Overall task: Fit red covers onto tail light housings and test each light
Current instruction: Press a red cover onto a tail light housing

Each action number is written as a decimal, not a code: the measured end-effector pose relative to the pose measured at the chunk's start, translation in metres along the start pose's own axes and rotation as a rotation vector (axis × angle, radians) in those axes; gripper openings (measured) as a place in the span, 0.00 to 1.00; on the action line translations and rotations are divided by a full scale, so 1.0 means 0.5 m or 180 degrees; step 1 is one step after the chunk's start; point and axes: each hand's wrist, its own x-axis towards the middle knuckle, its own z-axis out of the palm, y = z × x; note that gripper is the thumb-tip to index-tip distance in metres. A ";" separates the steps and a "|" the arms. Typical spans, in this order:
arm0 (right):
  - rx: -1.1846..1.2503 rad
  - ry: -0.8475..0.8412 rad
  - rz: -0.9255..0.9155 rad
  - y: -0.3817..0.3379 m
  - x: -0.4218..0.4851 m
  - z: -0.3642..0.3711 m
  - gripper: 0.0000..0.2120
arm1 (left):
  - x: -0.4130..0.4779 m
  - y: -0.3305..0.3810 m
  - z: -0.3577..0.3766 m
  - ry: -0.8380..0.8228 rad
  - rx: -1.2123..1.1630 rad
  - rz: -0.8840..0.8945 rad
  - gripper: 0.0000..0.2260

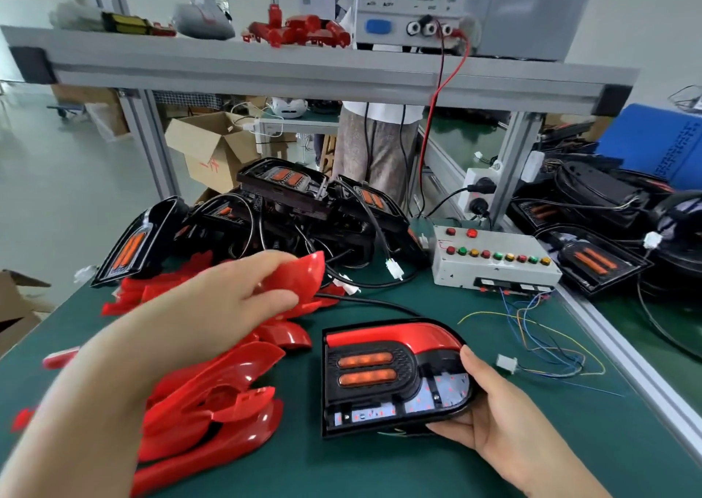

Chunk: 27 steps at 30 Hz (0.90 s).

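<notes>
Across the lower view, a green table [380, 471]. At its far edge, a heap of black housings [304, 209] tangled with cables. On the left, a spread of loose red covers [212, 395]. Near the front, one tail light housing [383, 376], face up, on or just above the table, cannot tell which. Red strip along its top, two orange bars at left, bare board below. Right of the heap, a grey test box [490, 266] with a row of coloured buttons, well apart from that housing. Left grip [228, 300] closed on a single red cover [300, 275], pinched between thumb and fingers above the spread. Right grip [497, 418] clasped round the housing's lower right corner, thumb on the rim, fingers beneath. Just beside, a small white plug [507, 364] on thin coloured wires.
</notes>
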 end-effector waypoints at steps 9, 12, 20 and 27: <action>0.0354 -0.0268 0.0051 0.021 -0.027 -0.011 0.22 | 0.004 0.107 0.232 -0.0540 -0.0149 0.0522 0.25; 0.0326 -0.0258 0.0003 0.023 -0.037 -0.011 0.24 | 0.002 0.118 0.263 -0.0324 -0.0052 0.0699 0.22; 0.0225 -0.0258 -0.0096 0.027 -0.050 -0.013 0.29 | -0.002 0.111 0.301 -0.0026 0.0952 0.1097 0.32; -0.0059 -0.0259 -0.0276 0.032 -0.053 -0.013 0.29 | -0.022 0.097 0.323 0.0087 0.0906 0.1129 0.36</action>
